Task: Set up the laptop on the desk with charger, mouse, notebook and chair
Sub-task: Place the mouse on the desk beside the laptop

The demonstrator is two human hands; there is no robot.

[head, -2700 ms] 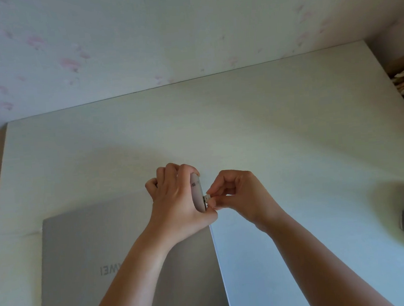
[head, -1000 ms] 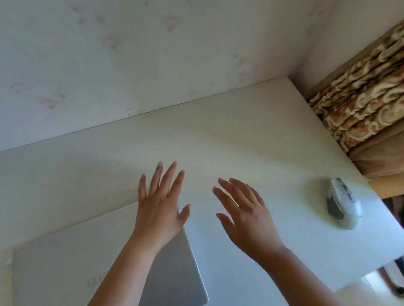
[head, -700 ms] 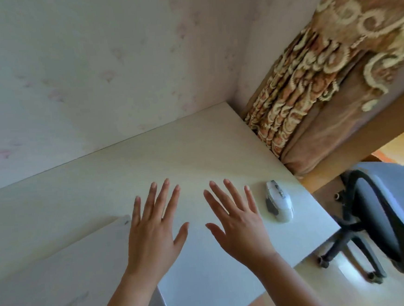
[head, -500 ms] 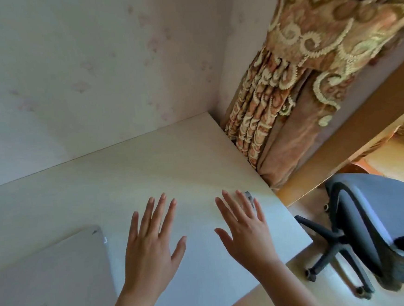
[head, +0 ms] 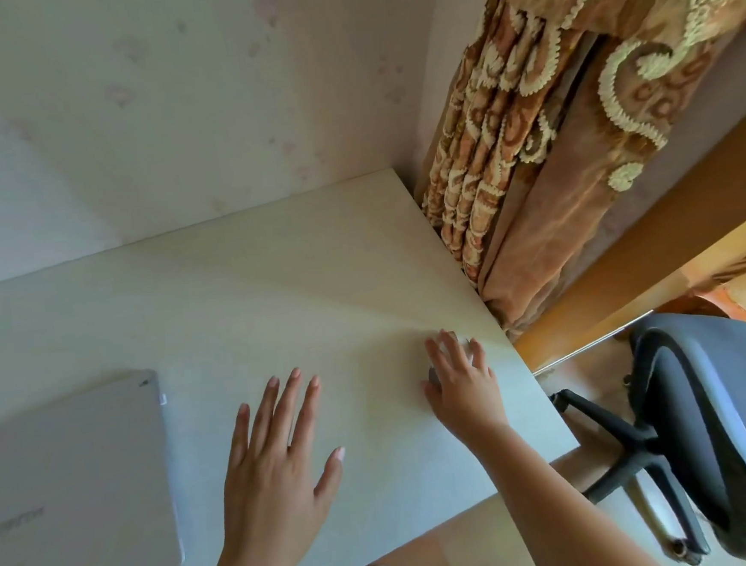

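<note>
White and mostly hidden, the mouse (head: 459,351) sits under the right hand (head: 463,380) near the desk's (head: 273,290) right edge, with only a pale sliver showing between and beyond the fingers (head: 442,357). The hand lies over it with the fingers draped forward; whether they have closed around its sides I cannot tell, since the palm covers the body. The step in hand looks like taking the mouse and bringing it in beside the laptop (head: 70,485), which lies shut and flat at the left, well apart from the mouse. To do it well, I would settle the palm squarely on the mouse's back, pinch its 2 flanks with thumb and outer fingers before lifting, and draw it inward, away from the edge, because a loose grip this close to the drop could send it to the floor. The left hand (head: 278,460) hovers spread and empty above the desk between laptop and mouse, holding nothing, free to steady the laptop. A small white stub (head: 163,398) juts from the laptop's right side; what it is I cannot say. The chair (head: 704,426) stands off to the right, not yet at the desk. No notebook or charger is visible.
</note>
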